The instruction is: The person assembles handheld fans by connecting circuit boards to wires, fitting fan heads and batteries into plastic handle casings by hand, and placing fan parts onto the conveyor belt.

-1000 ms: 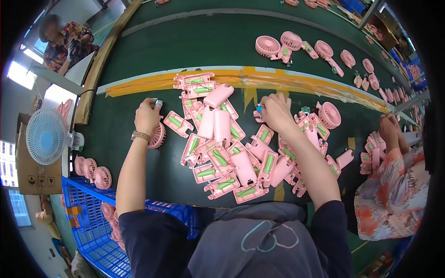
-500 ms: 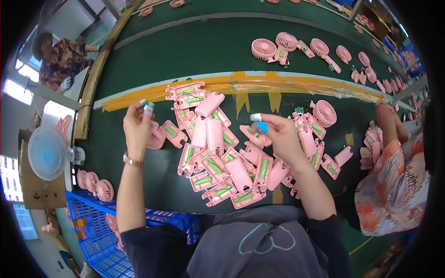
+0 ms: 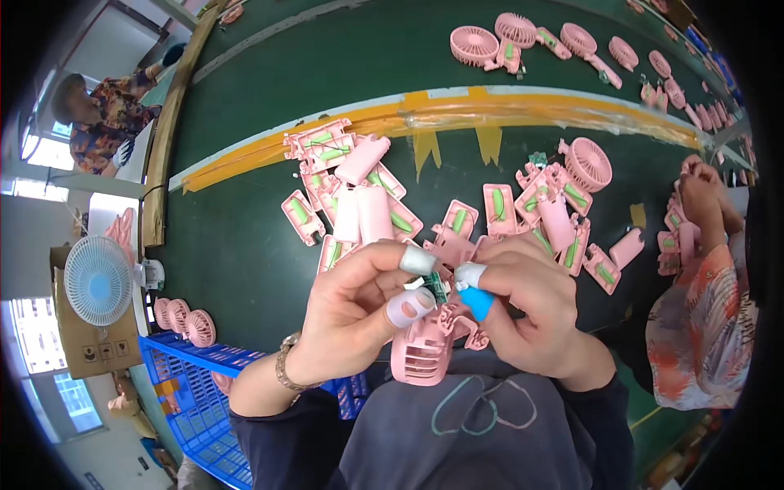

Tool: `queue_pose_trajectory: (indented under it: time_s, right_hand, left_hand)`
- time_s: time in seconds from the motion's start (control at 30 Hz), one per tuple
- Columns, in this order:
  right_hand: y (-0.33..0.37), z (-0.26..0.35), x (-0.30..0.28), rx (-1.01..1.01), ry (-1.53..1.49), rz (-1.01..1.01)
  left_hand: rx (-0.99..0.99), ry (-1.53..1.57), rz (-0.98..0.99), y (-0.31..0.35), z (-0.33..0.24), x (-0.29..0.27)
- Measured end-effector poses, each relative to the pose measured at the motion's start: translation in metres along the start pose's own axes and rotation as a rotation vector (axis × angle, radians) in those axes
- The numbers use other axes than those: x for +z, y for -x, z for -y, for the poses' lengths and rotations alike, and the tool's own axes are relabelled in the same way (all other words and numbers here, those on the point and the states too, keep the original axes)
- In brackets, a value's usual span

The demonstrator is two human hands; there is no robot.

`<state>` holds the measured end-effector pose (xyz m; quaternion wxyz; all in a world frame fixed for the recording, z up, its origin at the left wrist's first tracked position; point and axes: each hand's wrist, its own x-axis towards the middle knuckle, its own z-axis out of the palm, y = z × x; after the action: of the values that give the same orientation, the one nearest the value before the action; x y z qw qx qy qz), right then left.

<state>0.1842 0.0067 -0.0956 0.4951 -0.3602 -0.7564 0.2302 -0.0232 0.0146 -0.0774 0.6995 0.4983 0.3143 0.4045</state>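
Observation:
My left hand [image 3: 355,314], with pale covers on thumb and forefinger, pinches a small green circuit board [image 3: 438,287] with a white connector. From the other side my right hand [image 3: 531,298] meets it, its thumb in a blue finger cot and its forefinger wrapped in white. Those right fingertips are pressed together at the board's edge, and what lies between them is hidden. Just below both hands, in front of my apron, is a pink fan part [image 3: 420,351] with a slotted grille. Beyond the hands lies a pile of pink handle shells [image 3: 374,214] with green cells.
A second cluster of pink shells [image 3: 555,220] and a round fan head [image 3: 588,163] lie to the right. Yellow tape [image 3: 359,119] runs along a ledge, with more fans [image 3: 474,46] beyond. At left are a blue crate [image 3: 196,408] and white fan [image 3: 98,280]. A co-worker's arm [image 3: 702,204] reaches in at right.
Both hands have come together near my body, the left bringing the circuit board from the far left. The pink fan part is now below them, and the view has shifted slightly.

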Motion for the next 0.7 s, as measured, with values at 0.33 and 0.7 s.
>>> queue_pose_trajectory:
  time_s: [0.33,0.7]
  right_hand:
    - [-0.001,0.003,0.008,-0.126,0.185,-0.063]
    - [-0.003,-0.003,0.014,-0.091,0.140,-0.051]
  left_hand:
    - [-0.001,0.028,0.035,0.002,0.011,-0.005]
    - [0.081,-0.095,0.049,0.000,0.002,-0.012]
